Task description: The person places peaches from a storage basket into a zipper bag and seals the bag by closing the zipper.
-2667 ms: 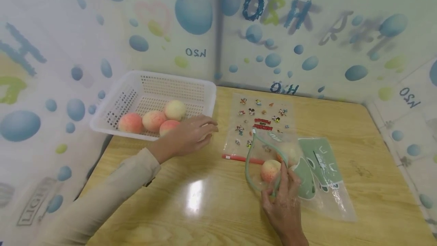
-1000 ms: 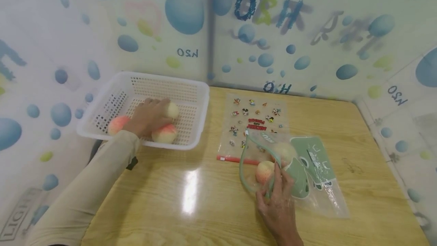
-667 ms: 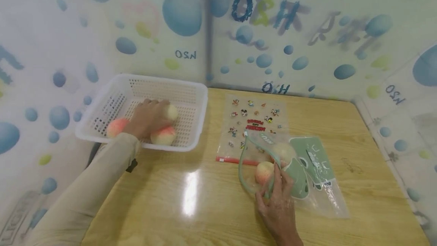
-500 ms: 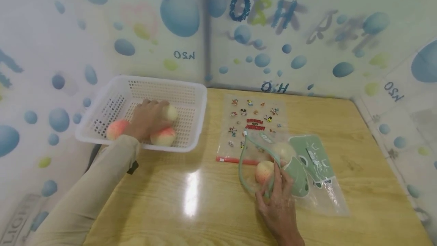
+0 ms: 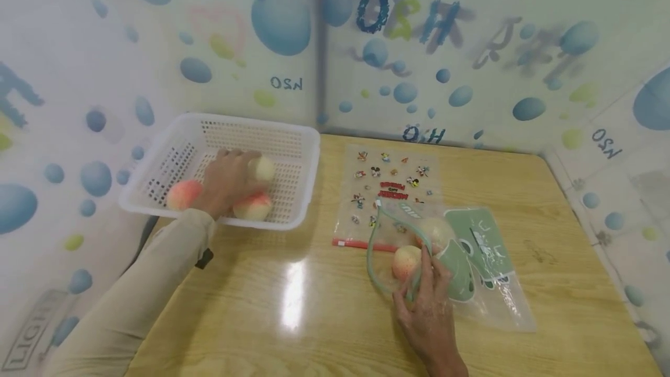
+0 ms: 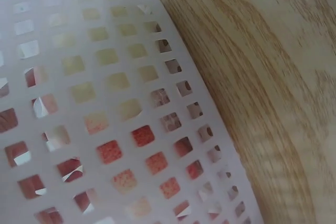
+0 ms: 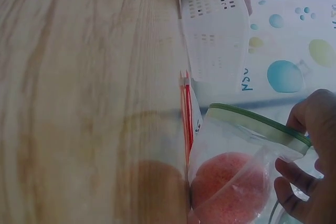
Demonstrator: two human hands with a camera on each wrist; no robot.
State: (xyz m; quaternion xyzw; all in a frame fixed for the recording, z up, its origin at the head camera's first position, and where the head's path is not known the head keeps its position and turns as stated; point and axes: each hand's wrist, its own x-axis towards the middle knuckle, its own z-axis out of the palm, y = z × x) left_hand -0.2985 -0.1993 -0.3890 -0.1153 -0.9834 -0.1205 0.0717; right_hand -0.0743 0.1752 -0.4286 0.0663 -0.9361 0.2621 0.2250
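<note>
My left hand (image 5: 227, 182) reaches into a white plastic basket (image 5: 309, 182), its fingers bent over the peaches. It grips a peach; the palm side is hidden. A pale peach (image 5: 263, 169) shows at its fingertips, a red-topped peach (image 5: 253, 207) below the thumb, and a pink peach (image 5: 184, 194) left of the wrist. My right hand (image 5: 430, 313) pinches the green-edged mouth of a clear zip bag (image 5: 379, 278), which gapes toward the left. Inside lie a peach (image 5: 406, 263) and another peach (image 5: 435, 234), seen through the plastic. In the right wrist view the fingers (image 7: 294, 177) hold the bag's rim.
A flat clear bag (image 5: 392, 176) with cartoon prints and a red zip lies behind, partly under the green-edged bag. A flat green-printed bag portion (image 5: 478, 243) spreads to the right. The wooden table (image 5: 251, 307) meets patterned walls (image 5: 408, 45) at its back and sides.
My left hand has moved left from beside the basket's right front corner to over the peaches inside, and has stayed there for the last second. My right hand keeps holding the bag's mouth.
</note>
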